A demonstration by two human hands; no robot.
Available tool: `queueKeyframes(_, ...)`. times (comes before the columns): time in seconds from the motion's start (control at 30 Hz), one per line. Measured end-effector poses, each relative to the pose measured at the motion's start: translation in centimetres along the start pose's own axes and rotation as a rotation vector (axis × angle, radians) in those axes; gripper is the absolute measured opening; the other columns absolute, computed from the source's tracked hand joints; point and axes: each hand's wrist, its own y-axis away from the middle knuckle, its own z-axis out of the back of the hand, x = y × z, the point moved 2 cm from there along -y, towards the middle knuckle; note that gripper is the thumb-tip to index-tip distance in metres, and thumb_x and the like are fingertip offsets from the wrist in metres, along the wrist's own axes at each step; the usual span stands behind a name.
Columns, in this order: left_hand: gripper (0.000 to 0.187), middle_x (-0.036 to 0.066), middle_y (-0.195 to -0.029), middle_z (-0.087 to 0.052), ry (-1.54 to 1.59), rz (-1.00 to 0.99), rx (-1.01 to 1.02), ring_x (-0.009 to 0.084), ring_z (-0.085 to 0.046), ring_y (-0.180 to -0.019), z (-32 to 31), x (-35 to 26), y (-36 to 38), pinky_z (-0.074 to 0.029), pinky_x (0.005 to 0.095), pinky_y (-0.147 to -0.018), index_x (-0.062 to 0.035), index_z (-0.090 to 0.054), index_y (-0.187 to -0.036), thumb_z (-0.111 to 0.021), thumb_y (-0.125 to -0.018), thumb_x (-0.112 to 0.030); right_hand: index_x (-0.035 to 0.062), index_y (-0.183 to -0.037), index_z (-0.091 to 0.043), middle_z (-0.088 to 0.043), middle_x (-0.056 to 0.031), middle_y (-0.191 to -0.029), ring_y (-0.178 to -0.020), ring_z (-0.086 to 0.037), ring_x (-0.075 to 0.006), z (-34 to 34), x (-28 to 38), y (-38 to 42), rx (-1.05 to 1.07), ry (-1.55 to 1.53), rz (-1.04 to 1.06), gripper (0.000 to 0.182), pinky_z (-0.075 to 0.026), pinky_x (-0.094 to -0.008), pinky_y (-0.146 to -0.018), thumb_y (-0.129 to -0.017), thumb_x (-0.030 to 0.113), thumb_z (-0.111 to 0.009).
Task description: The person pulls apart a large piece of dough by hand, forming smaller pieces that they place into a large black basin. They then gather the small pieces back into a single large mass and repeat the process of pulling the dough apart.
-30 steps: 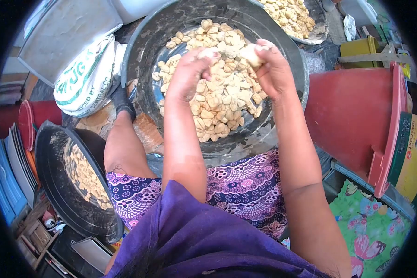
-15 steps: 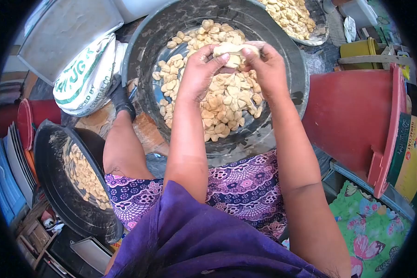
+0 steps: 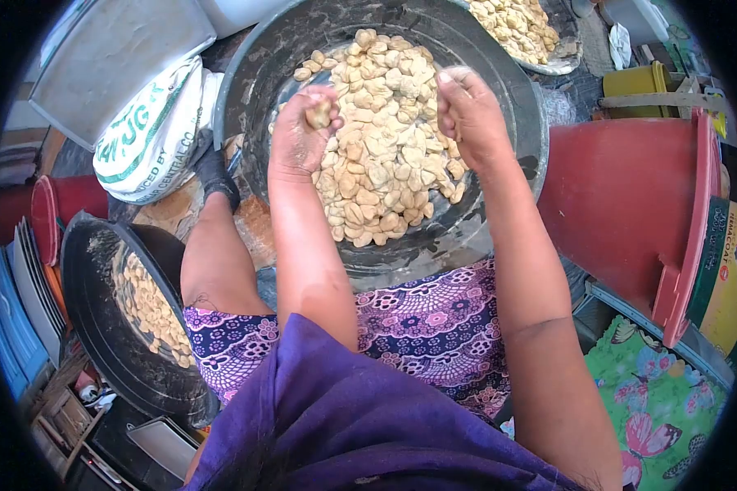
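Many pale, flattened dough-like pieces [image 3: 385, 155] lie heaped in a large round black basin [image 3: 250, 90]. Over the left part of the heap, my left hand [image 3: 299, 135] is curled around a small yellowish-brown piece [image 3: 319, 114], which shows between thumb and fingers. My right hand [image 3: 477, 114] is above the right side of the basin, its fingers curled and pressed together. Something pale seems to be at its fingertips, too small to make out. The two hands are apart, with the heap between and below them.
A second black basin [image 3: 82, 286] with similar pieces tilts at the left. A white sack [image 3: 151, 135] stands behind it. At the right is a big red tub [image 3: 622, 213]. Another tray of pieces [image 3: 516, 33] is at the top right, near a yellow bucket [image 3: 635, 86].
Both hands were together on a pale, stretched piece; now they are apart, left hand moved left and right hand slightly right. The pale piece no longer shows between them.
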Motion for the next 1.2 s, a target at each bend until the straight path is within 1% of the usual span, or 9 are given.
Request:
queueKeyframes(0.07,0.023,0.009,-0.083,-0.059,-0.019,0.014,0.011,0.0169,-0.051,-0.076,1.1,0.3,-0.2,-0.042,0.029,-0.066,-0.001,-0.062,-0.085,-0.054,-0.079,-0.022,0.0045,-0.09,-0.057,-0.064,-0.0117,-0.087,-0.079,-0.058,-0.0177,0.6,-0.9,-0.4,0.077,0.148,-0.079,0.024,-0.046,-0.0258,-0.066,-0.084,0.028,-0.059)
queueKeyframes(0.13,0.032,0.011,-0.084,-0.061,-1.1,0.183,-0.368,0.0151,-0.051,-0.071,1.5,0.8,-0.3,-0.042,0.0278,-0.066,0.003,-0.063,-0.08,-0.06,-0.077,-0.028,0.0014,-0.101,-0.06,-0.061,-0.0109,-0.097,-0.092,-0.056,-0.0185,-0.6,-1.4,0.6,0.648,0.069,-0.119,0.039,-0.041,-0.0305,-0.085,-0.082,0.035,-0.061)
queueKeyframes(0.17,0.035,0.01,-0.08,-0.063,-1.202,0.246,-0.361,0.0137,-0.052,-0.073,4.2,2.3,-1.1,-0.042,0.0257,-0.068,0.0039,-0.064,-0.084,-0.064,-0.075,-0.03,0.0016,-0.111,-0.058,-0.059,-0.0087,-0.106,-0.106,-0.05,-0.0188,-0.6,-1.5,1.0,0.651,0.209,-0.096,0.045,-0.031,-0.0329,-0.097,-0.081,0.036,-0.061)
queueKeyframes(0.37,0.062,0.022,-0.126,-0.045,-1.214,0.11,-0.7,0.03,-0.053,-0.103,14.3,15.7,-3.5,-0.042,0.034,-0.088,0.0016,-0.049,-0.117,-0.07,-0.068,-0.03,0.0059,-0.114,-0.057,-0.058,-0.0061,-0.111,-0.106,-0.05,-0.0152,1.0,-3.5,-0.6,0.261,0.383,-0.231,0.041,-0.035,-0.0303,-0.093,-0.082,0.032,-0.06)
queueKeyframes(0.47,0.061,0.024,-0.133,-0.035,-1.597,0.186,-0.584,0.0358,-0.045,-0.113,6.4,14.0,-1.8,-0.039,0.0378,-0.094,0.0036,-0.049,-0.113,-0.072,-0.066,-0.027,0.0078,-0.115,-0.056,-0.059,-0.0022,-0.106,-0.101,-0.052,-0.013,1.9,-4.4,-1.2,0.237,0.304,-0.23,0.04,-0.036,-0.0296,-0.091,-0.083,0.032,-0.06)
queueKeyframes(0.67,0.053,0.022,-0.102,-0.058,-1.028,0.069,-0.854,0.0355,-0.057,-0.093,8.6,15.2,-2.2,-0.044,0.037,-0.083,0.0061,-0.051,-0.103,-0.075,-0.063,-0.02,0.0062,-0.115,-0.056,-0.059,-0.0044,-0.108,-0.102,-0.051,-0.0142,2.0,-3.9,-1.4,0.24,0.398,-0.22,0.042,-0.038,-0.0298,-0.089,-0.082,0.031,-0.061)
queueKeyframes(0.83,0.036,0.025,-0.09,-0.061,-1.574,0.13,-0.633,0.0371,-0.059,-0.087,4.7,12.2,-2.4,-0.046,0.0389,-0.077,0.0026,-0.059,-0.095,-0.064,-0.073,-0.025,0.0011,-0.113,-0.055,-0.059,-0.0123,-0.109,-0.102,-0.055,-0.0225,3.0,-5.4,-2.2,0.203,0.606,-0.142,0.045,-0.041,-0.0325,-0.089,-0.08,0.03,-0.063)
queueKeyframes(1.0,0.029,0.019,-0.077,-0.063,-1.424,0.069,-0.548,0.0284,-0.063,-0.076,1.8,5.7,-2.4,-0.047,0.0366,-0.071,0.0022,-0.062,-0.093,-0.06,-0.075,-0.019,0.0005,-0.111,-0.056,-0.061,-0.0163,-0.106,-0.098,-0.059,-0.026,3.2,-9.5,-4.3,0.144,0.804,-0.077,0.044,-0.044,-0.032,-0.086,-0.075,0.024,-0.067)
queueKeyframes(1.2,0.041,0.008,-0.1,-0.057,-0.734,0.139,0.007,0.0163,-0.059,-0.075,-5.9,-0.2,-2.2,-0.048,0.0264,-0.067,-0.0012,-0.05,-0.117,-0.057,-0.077,-0.005,0.0036,-0.128,-0.04,-0.048,-0.015,-0.123,-0.109,-0.051,-0.0241,-2.6,-4.9,-1.7,0.259,-0.131,0.094,0.065,-0.044,-0.0355,-0.089,-0.073,0.018,-0.071)
